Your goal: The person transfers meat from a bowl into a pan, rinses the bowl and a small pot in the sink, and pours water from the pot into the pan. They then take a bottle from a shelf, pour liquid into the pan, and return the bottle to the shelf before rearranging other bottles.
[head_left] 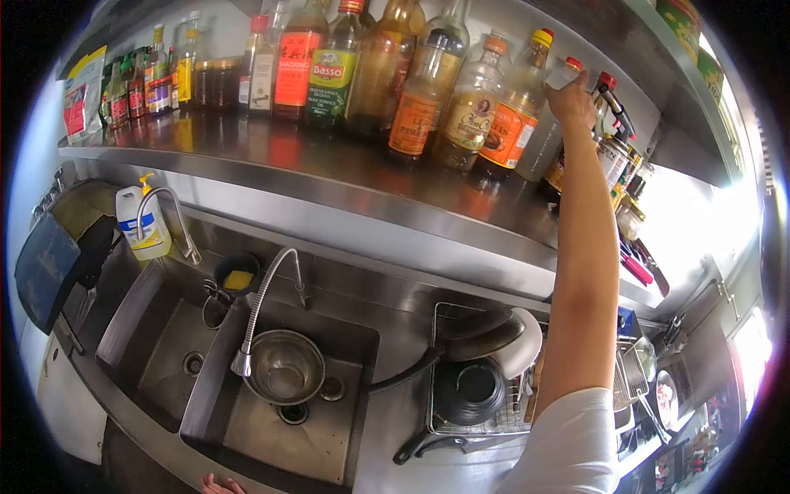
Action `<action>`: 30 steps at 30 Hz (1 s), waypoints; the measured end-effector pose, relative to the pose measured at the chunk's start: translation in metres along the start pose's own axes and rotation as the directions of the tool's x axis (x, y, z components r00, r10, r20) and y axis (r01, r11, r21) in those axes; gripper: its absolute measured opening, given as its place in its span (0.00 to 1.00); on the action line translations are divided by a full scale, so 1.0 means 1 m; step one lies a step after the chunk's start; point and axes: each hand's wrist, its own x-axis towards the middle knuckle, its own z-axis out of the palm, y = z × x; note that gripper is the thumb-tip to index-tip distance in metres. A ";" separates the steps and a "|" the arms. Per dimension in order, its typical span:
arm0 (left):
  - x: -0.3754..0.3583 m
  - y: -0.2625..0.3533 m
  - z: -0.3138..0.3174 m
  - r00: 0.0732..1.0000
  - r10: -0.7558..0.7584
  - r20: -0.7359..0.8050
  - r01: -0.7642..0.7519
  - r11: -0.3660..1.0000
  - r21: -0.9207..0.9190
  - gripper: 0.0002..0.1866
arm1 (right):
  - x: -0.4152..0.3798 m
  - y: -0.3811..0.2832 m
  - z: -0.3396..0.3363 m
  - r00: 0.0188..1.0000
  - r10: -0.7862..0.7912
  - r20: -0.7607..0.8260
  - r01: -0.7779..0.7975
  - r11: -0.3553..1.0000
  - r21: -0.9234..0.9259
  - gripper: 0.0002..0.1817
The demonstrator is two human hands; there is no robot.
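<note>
One sleeve (568, 449) sat nearest, one bottle (541, 146) just behind my right fingers (583, 82); their grip and my left fingers' (219, 486) I couldn't tell.

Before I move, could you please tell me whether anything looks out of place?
No spill stands out. The long black pan handle looks askew: it juts from the silver wire dish rack to the edge of the right-hand steel basin, where it might get knocked.

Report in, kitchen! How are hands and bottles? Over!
Right hand at the top of a clear bottle, grip unclear. Left hand, low, by the sink. Clear bottle on steel shelf; orange-labelled bottle close beside it.
</note>
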 end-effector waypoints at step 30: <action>0.001 -0.023 0.062 0.969 0.088 -0.230 -0.071 0.994 0.084 0.20 | -0.018 0.015 -0.032 0.950 -0.238 -0.204 0.240 0.971 -0.014 0.49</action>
